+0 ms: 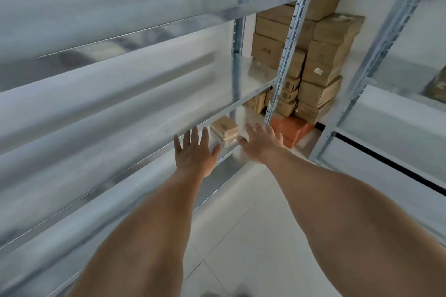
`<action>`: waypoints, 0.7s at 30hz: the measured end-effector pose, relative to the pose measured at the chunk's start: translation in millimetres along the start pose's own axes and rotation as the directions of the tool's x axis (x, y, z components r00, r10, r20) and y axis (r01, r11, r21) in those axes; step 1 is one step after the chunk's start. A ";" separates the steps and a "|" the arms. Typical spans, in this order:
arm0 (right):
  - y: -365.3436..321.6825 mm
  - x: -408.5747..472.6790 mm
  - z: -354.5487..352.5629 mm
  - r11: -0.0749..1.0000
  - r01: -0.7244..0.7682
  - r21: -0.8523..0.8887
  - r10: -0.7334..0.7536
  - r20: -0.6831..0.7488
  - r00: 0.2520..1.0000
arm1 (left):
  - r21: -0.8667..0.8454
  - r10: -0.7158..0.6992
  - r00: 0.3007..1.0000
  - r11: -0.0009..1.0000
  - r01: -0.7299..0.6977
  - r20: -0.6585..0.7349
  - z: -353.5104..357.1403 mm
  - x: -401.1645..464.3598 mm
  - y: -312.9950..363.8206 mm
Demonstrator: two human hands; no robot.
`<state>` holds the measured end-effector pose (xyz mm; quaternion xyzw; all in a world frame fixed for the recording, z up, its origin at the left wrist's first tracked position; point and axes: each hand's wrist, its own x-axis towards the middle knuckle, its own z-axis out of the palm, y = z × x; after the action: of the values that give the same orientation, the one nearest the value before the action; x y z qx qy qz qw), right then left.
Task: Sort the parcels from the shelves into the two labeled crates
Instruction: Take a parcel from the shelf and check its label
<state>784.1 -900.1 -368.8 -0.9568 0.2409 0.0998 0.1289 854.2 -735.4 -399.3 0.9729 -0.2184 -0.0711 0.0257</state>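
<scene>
Grey metal shelving (135, 128) is streaking past in blur, with stacked cartons (321, 60) sitting at two o'clock. Both hands are reaching with fingers spread, holding nothing. A small brown parcel (224, 130) is lying on the low shelf between them, at one o'clock of the left hand (194, 152) and ten o'clock of the right hand (261, 142).

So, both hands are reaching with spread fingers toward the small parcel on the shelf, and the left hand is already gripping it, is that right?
Not quite. The head view shows the left hand open, fingers spread, just short of the small parcel and not gripping it. The right hand is likewise open beside it. Both are reaching toward it on the shelf, as you said.
</scene>
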 end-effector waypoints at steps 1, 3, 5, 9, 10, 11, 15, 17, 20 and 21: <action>11.2 10.0 -4.2 1.000 0.005 -0.004 -0.005 0.005 1.000 | 0.002 -0.010 1.000 1.000 0.010 0.005 1.0 9.4 11.8; 30.9 31.2 -13.3 1.000 0.015 -0.016 -0.015 0.011 1.000 | 0.001 -0.025 1.000 1.000 0.025 0.015 0.8 30.8 33.7; 48.2 54.4 -20.7 0.999 0.030 -0.015 -0.029 0.019 0.999 | -0.002 -0.033 0.999 0.999 0.033 0.022 -0.2 52.6 54.4; 77.2 104.1 -28.0 0.999 0.051 -0.013 -0.051 0.024 0.998 | -0.027 -0.050 0.998 0.998 0.050 0.025 6.2 102.0 96.4; 84.0 117.8 -30.4 0.998 0.054 -0.016 -0.054 0.026 0.998 | -0.037 -0.046 0.999 0.998 0.047 0.026 8.8 116.0 107.5; 91.2 131.8 -32.6 0.998 0.057 -0.023 -0.056 0.025 0.998 | -0.049 -0.042 0.999 0.998 0.044 0.026 12.0 130.0 118.4; 121.1 187.7 -41.6 0.994 0.053 -0.095 -0.046 0.070 0.996 | -0.128 -0.058 0.997 0.990 0.064 0.053 28.1 185.3 153.7; 134.8 213.2 -44.3 0.990 0.059 -0.126 -0.047 0.099 0.994 | -0.152 -0.082 0.993 0.984 0.093 0.081 36.5 207.2 166.5; 151.7 250.7 -47.3 0.986 0.083 -0.143 -0.067 0.110 0.992 | -0.158 -0.111 0.987 0.979 0.129 0.117 45.8 236.0 184.1; 157.1 261.0 -47.2 0.984 0.095 -0.148 -0.077 0.122 0.990 | -0.154 -0.115 0.985 0.979 0.135 0.129 48.4 243.7 189.9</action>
<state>939.2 -1161.2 -421.4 -0.9660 0.1831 0.1676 0.0727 984.8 -1012.3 -462.8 0.9734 -0.1514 -0.1483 0.0869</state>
